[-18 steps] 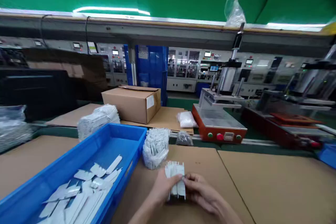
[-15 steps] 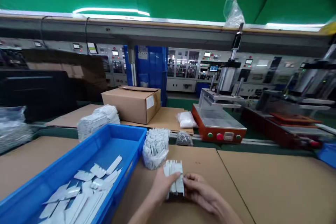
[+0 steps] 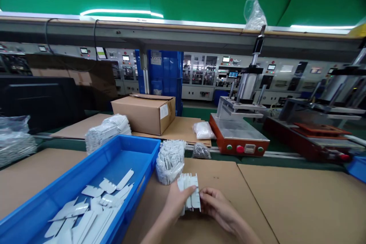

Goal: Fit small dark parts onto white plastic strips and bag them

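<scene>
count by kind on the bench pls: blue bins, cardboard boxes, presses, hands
blue bin: 1 whole, with a second blue corner at the right edge
cardboard box: 1
press: 1, plus second machine: 2
left hand, right hand: 2
Total: 7

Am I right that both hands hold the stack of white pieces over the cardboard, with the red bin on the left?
Not quite: the bin is blue, not red, as the head view shows. The rest stands: left hand and right hand hold the stack of white pieces over the cardboard, bin on the left.
</scene>
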`<control>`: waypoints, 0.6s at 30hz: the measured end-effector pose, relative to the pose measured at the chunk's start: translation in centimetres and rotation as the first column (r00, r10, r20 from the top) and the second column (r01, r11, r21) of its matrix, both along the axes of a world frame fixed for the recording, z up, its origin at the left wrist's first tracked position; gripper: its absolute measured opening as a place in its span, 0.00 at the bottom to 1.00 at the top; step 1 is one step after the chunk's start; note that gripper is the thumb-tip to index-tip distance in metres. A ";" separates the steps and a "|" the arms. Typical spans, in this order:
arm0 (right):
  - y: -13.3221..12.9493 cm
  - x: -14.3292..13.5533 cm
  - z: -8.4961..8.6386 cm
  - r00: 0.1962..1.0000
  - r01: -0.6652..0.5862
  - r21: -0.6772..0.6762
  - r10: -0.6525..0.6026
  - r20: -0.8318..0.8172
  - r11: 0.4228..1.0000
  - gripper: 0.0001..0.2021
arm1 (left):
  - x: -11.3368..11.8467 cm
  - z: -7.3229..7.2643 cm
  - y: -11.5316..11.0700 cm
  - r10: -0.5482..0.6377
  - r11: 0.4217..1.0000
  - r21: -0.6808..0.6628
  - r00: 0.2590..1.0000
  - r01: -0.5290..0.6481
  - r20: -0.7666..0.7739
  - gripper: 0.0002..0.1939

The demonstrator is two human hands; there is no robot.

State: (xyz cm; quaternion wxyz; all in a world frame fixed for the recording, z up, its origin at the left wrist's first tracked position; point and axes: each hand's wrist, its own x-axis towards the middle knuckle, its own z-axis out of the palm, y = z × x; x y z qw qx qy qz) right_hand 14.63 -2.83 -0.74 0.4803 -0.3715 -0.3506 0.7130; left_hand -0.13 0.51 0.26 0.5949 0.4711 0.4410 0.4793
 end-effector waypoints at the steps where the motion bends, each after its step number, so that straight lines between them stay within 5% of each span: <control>1: 0.0 0.0 0.1 1.000 0.003 0.003 -0.003 -0.020 1.000 0.10 | 0.0 0.0 0.0 0.002 1.000 0.001 1.000 -0.002 -0.006 0.18; 11: -0.1 -0.1 0.3 1.000 -0.002 0.073 0.000 0.029 0.997 0.11 | 0.2 -0.2 -0.1 0.016 0.999 0.029 0.999 -0.015 -0.041 0.16; 18: 0.1 0.0 0.3 0.965 -0.040 0.201 -0.014 0.261 0.979 0.13 | 0.0 0.1 0.0 0.050 0.999 0.021 0.997 -0.049 -0.062 0.18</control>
